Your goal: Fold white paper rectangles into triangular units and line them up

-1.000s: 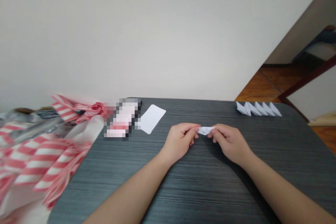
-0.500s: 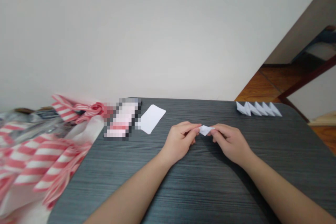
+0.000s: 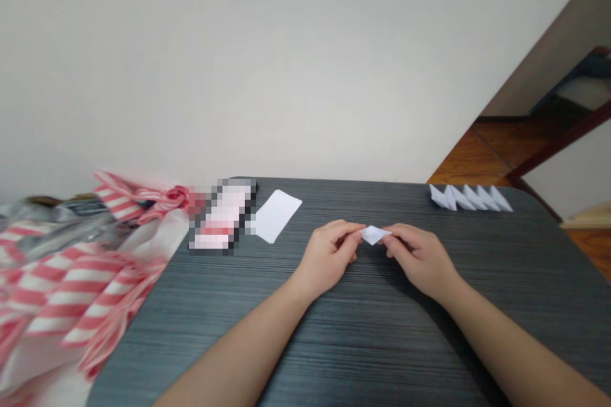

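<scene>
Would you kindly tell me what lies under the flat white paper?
The white paper appears to rest on the dark table; its underside and anything directly beneath are covered.

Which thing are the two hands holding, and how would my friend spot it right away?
Find the dark table, then the left hand and right hand above its middle. Pinched between their fingers is a small folded white paper. Unlike the flat white paper and folded row, it is held.

Apparently a home room, with wooden flooring [image 3: 465, 156], plain wall [image 3: 296, 63] and heaped striped fabric [image 3: 81, 286].
</scene>
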`<state>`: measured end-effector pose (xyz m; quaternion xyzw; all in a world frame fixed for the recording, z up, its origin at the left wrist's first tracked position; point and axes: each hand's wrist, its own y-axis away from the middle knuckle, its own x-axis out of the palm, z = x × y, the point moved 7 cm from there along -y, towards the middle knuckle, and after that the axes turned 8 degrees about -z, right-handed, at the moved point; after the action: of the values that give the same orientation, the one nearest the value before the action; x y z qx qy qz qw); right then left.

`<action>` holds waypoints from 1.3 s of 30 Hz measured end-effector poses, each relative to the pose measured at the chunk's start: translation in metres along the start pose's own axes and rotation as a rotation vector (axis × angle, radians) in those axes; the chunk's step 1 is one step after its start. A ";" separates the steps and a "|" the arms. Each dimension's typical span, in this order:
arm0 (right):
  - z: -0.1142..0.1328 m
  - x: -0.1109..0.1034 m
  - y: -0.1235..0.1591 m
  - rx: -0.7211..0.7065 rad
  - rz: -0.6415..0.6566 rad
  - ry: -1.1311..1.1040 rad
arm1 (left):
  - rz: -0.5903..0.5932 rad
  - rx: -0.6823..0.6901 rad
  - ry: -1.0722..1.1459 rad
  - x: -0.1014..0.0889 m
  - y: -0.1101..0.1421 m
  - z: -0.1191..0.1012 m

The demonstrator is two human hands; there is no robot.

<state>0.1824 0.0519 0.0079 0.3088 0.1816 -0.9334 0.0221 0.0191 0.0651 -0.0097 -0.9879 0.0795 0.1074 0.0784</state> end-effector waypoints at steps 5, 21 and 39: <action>-0.002 -0.002 -0.001 0.058 -0.015 0.012 | 0.086 -0.022 -0.024 0.006 0.003 0.001; -0.004 0.010 0.000 0.131 0.070 -0.101 | 0.110 0.068 -0.225 0.007 0.001 -0.005; -0.020 0.026 0.006 0.257 0.089 -0.421 | 0.167 0.041 -0.187 0.010 0.003 -0.006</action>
<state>0.1740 0.0549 -0.0239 0.1154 0.0390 -0.9907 0.0609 0.0296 0.0598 -0.0064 -0.9618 0.1558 0.2034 0.0965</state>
